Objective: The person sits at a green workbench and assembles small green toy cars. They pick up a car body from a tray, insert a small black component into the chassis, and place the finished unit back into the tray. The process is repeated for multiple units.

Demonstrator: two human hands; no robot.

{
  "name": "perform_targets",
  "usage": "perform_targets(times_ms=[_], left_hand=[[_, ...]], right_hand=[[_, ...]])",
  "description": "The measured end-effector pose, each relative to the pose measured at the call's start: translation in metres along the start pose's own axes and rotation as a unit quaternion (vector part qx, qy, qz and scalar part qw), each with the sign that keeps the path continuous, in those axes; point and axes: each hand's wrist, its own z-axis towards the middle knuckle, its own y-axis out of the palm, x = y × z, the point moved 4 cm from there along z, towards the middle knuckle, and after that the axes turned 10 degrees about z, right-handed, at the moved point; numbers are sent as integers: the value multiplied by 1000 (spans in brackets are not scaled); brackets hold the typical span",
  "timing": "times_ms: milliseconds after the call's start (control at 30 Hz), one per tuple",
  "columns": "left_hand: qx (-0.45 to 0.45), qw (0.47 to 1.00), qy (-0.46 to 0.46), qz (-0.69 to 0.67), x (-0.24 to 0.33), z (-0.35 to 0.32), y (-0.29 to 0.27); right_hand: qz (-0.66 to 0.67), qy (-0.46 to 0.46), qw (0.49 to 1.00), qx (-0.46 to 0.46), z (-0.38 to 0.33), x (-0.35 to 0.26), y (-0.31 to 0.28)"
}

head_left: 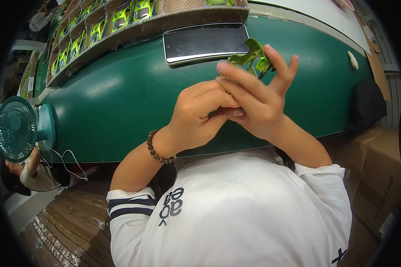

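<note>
Both hands joined above green worktop (120,102), just before dark tray (205,42). Right hand (258,104) and left hand (200,118) grip closed on green toy-car shell (252,57). Step judged: fitting or inspecting part. Next calls for steady fingertip hold.

We are on a factory assembly line. A long green conveyor belt (116,98) runs past us, beside a tray row of identical green toy cars (98,29), and another worker (31,171) sits nearby.

Light: bright, even, from overhead.
Glare: pale sheen lay on the green conveyor belt (120,95) at ten o'clock.
Edges: fisheye bent lines; corners were black.
Focus: mostly sharp, fingertips slightly soft.
</note>
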Motion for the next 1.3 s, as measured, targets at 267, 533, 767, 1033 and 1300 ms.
perform_targets(times_ms=[267,533,767,1033,1300], left_hand=[[-1,970,158,185,11,-1,-12],[37,927,235,288,16,-6,-18],[110,957,130,233,2,3,-29],[95,949,148,260,8,0,-28],[142,949,124,255,11,-2,-28]], right_hand=[[505,-20,860,63,0,37,-4],[610,192,768,-31,-2,52,-5],[687,178,704,20,0,46,-4],[725,214,654,13,-1,45,-2],[737,242,631,22,-1,44,1]])
